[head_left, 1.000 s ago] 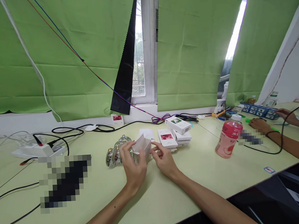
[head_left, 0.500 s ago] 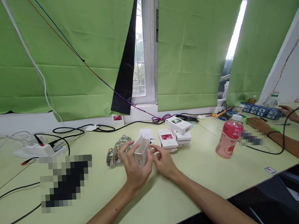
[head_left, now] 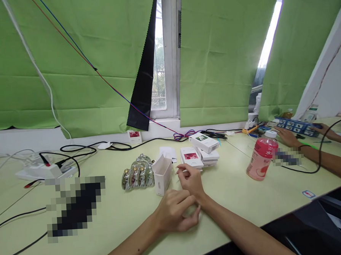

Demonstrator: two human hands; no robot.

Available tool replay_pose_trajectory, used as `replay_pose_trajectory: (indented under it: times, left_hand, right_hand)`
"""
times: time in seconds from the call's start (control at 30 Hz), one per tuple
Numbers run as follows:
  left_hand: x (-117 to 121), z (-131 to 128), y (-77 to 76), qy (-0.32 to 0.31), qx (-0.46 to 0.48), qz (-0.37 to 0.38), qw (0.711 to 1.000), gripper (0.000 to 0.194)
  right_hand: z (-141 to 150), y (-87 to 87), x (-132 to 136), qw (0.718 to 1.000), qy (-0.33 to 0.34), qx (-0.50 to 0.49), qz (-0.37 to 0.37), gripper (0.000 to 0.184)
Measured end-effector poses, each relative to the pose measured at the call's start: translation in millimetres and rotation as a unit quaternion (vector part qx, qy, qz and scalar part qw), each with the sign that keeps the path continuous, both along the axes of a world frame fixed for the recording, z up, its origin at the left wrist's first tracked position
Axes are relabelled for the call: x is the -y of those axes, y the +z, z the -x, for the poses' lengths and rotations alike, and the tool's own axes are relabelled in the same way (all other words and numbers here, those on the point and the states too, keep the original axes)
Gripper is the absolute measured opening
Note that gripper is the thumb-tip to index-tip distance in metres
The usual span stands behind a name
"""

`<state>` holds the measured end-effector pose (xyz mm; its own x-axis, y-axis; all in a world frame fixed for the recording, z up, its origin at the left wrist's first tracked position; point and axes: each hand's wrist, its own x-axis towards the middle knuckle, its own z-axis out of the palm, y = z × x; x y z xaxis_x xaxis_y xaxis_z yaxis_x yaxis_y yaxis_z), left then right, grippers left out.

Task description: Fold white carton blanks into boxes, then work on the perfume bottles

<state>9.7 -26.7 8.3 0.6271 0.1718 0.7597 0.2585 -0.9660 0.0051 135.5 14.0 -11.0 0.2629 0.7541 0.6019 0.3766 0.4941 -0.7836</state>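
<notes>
I see the open white carton point(head_left: 163, 177) upright on the table point(head_left: 126, 209); a bump from my nearby right hand point(head_left: 191, 180) could topple it. Left hand's point(head_left: 178, 210) grip is loosely spread, empty; right's, I can't tell.

The left hand point(head_left: 176, 211) crosses beside the right wrist point(head_left: 203, 200), its fingers point(head_left: 194, 220) half bent, and the right hand point(head_left: 192, 181) curls loosely.

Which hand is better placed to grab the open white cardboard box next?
Probably the right hand: its fingertips sit beside the open white cardboard box, while the left hand points away from it.
</notes>
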Motion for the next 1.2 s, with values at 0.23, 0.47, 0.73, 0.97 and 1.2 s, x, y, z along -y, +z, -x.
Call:
replay_pose_trajectory:
  times: [0.23, 0.47, 0.73, 0.97, 1.2]
  left_hand:
    - [-4.9, -1.3, -3.1, -0.009, -0.098, 0.133, 0.986, 0.016]
    - [-6.1, -4.3, -7.1, -0.019, -0.147, 0.213, 0.966, 0.022]
    - [-9.7, -3.8, -13.0, -0.028, -0.147, 0.219, 0.964, 0.028]
    - [-8.1, -2.5, -13.8, -0.027, -0.143, 0.19, 0.971, 0.028]
    - [-7.7, -2.4, -18.0, -0.024, -0.13, 0.144, 0.981, 0.029]
  right_hand:
    - [-5.6, 19.0, 4.4, 0.998, -0.025, 0.031, -0.055, 0.02]
    - [-22.6, 59.7, -19.1, 0.988, -0.054, 0.141, -0.036, 0.021]
    - [-30.9, 84.1, -87.0, 0.925, -0.007, 0.356, 0.135, 0.027]
    - [-10.4, 76.9, -124.3, 0.847, -0.007, 0.499, 0.18, 0.031]
    - [3.6, 73.2, -132.2, 0.768, 0.031, 0.609, 0.193, 0.038]
